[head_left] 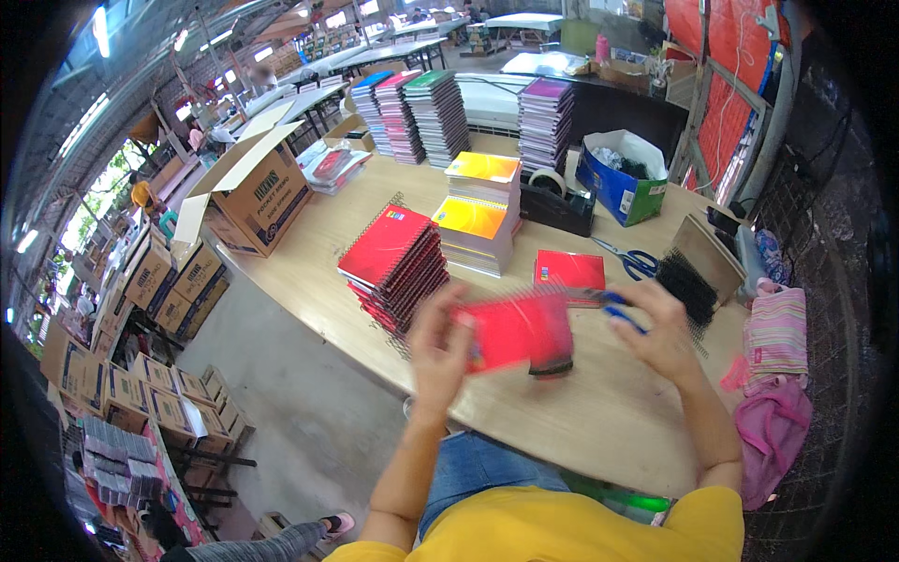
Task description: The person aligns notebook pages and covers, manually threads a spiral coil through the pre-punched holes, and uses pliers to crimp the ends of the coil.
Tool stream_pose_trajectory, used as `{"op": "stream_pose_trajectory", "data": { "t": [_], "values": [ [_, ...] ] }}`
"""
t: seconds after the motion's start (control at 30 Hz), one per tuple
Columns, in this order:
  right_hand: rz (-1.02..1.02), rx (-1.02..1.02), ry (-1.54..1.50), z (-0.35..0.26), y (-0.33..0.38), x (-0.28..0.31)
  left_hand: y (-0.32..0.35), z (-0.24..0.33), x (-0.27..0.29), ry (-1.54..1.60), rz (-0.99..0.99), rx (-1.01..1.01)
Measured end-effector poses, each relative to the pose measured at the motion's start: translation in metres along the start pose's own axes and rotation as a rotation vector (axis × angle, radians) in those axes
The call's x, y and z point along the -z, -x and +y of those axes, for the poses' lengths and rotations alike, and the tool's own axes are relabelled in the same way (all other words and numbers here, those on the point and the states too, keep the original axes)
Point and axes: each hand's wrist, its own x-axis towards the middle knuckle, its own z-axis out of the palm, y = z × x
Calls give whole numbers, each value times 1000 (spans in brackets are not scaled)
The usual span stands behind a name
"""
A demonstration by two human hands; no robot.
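My left hand (438, 348) is closed on the left edge of a red spiral notebook (515, 330), blurred by motion and held above the table. My right hand (655, 328) grips blue-handled pliers (626, 319), whose jaws reach toward the notebook's upper right corner. Under the notebook, a small dark object (551, 367) shows only in part. Behind it, another red notebook (567, 269) lies flat. Left of these stands a tall stack of red spiral notebooks (391, 248). Black wire spirals (688, 287) lie bunched beside my right hand.
Yellow-covered notebooks (468, 215) and taller stacks (436, 112) stand farther back on the table (318, 272). Scissors (641, 263), a tape dispenser (554, 206) and a blue-white bag (622, 178) sit at the back right. An open carton (257, 201) occupies the left edge.
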Motion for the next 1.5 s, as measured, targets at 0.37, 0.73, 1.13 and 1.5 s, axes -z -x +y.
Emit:
{"op": "stream_pose_trajectory", "data": {
  "t": [0.37, 0.73, 1.13, 1.5],
  "values": [
    [127, -382, 175, 83, 90, -14, -121, -48, 124, -646, 374, 94],
    [114, -523, 552, 121, 154, -41, -79, 7, 73, -553, 413, -415],
    [-184, -48, 191, 52, 57, -139, -135, -223, -154, -528, -500, 492],
    [326, -566, 830, 175, 68, -42, -15, -78, -91, 142, -117, -63]
  ]
}}
